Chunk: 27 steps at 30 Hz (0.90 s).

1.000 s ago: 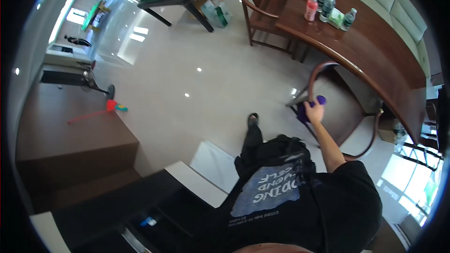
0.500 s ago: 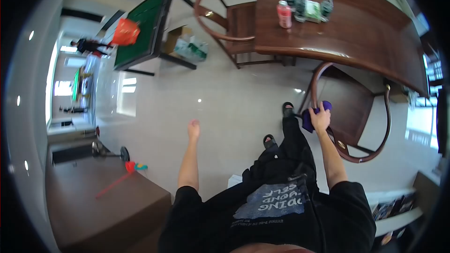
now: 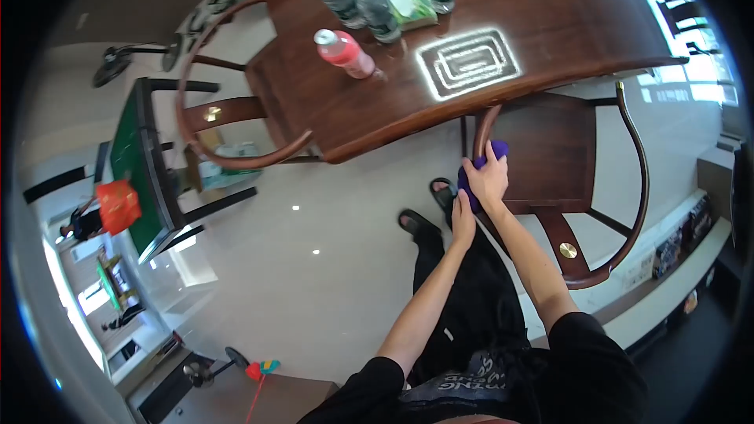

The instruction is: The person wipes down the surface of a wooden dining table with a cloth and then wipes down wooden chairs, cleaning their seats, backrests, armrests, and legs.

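A purple cloth (image 3: 469, 195) is bunched on the curved wooden armrest of a dark brown chair (image 3: 547, 149). My right hand (image 3: 492, 182) is wrapped round the cloth on the armrest, with purple showing on both sides of the fingers. Just below it, my left hand (image 3: 464, 225) meets the lower end of the cloth and pinches it; some of its fingers are hidden. The chair's round back rail (image 3: 640, 212) curves away to the right of both hands.
Above the chair stands a wooden table (image 3: 565, 16) bearing water bottles (image 3: 375, 12), a pink bottle (image 3: 345, 53) and a tissue pack (image 3: 410, 1). Another chair (image 3: 228, 114), a green-topped table (image 3: 132, 157) with a red bag (image 3: 118, 206), and a low cabinet (image 3: 290, 400) lie leftward.
My left hand has moved right from over the floor to the cloth beside my right hand. My right hand stays on the armrest. The view has turned and come closer to the table.
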{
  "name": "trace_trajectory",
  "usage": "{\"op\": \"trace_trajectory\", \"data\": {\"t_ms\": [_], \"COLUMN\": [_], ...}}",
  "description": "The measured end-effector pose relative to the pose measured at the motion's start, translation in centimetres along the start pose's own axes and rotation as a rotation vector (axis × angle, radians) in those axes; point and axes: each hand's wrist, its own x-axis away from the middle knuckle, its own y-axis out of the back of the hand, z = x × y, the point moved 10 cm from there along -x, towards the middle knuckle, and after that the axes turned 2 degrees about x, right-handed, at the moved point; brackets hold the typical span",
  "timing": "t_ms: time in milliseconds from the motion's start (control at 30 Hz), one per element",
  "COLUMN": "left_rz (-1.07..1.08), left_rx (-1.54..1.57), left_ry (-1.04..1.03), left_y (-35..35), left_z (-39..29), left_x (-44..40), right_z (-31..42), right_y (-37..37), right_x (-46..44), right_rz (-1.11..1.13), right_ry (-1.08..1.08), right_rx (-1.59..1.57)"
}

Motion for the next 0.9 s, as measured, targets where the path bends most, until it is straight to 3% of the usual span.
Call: {"op": "trace_trajectory", "data": {"t_ms": [67, 200, 233, 333, 367, 400, 433, 500, 600, 700, 800, 867, 900], "left_rz": [-0.227, -0.157, -0.308, -0.308, -0.104, -0.126, 0.018, 0.190, 0.363, 0.281, 0.093, 0.075, 0.007], "left_rx": [-0.089, 0.123, 0.082, 0.118, 0.274, 0.298, 0.322, 0.651, 0.868, 0.709, 0.566, 0.478, 0.359], "left_ry": [-0.221, -0.327, -0.402, -0.207, -0.215, -0.192, -0.158, -0.070, 0.218, 0.261, 0.257, 0.197, 0.147], "left_y": [-1.7, -2.1, -1.1, 1.7, 1.0, 1.7, 0.8, -0.3, -0.7, 0.6, 1.3, 1.3, 1.8], "left_z": [-3.5, -5.7, -7.8, -6.0, -6.9, -7.3, -8.1, -6.9, -4.6, -2.3, 1.0, 3.0, 2.9], "left_x": [-0.4, -4.7, -3.3, -1.7, -1.0, 0.4, 1.3, 1.3, -0.1, -2.5, -5.8, -9.0, -10.6], "right_z": [-0.1, -0.8, -0.4, 2.5, 3.3, 3.8, 4.6, 5.0, 6.1, 5.2, 4.4, 0.8, -0.9], "right_y": [-0.7, -0.7, -0.4, 0.8, 0.9, 1.0, 1.0, -0.1, -1.5, 0.0, 3.8, 3.9, 2.5], "right_x": [-2.0, -2.7, -2.3, 0.5, 1.9, 3.4, 5.0, 8.2, 11.3, 12.3, 11.3, 8.8, 8.6], "right_rz": [-0.005, -0.026, -0.079, -0.102, -0.075, -0.050, -0.060, 0.066, 0.264, 0.284, -0.006, 0.069, 0.179], "right_ry": [-0.082, -0.056, 0.022, 0.249, 0.271, 0.296, 0.389, 0.479, 0.564, 0.607, 0.725, 0.414, 0.408], "right_rx": [0.019, -0.136, -0.114, -0.040, 0.001, 0.037, 0.055, 0.070, 0.130, 0.191, 0.412, 0.485, 0.464]}}
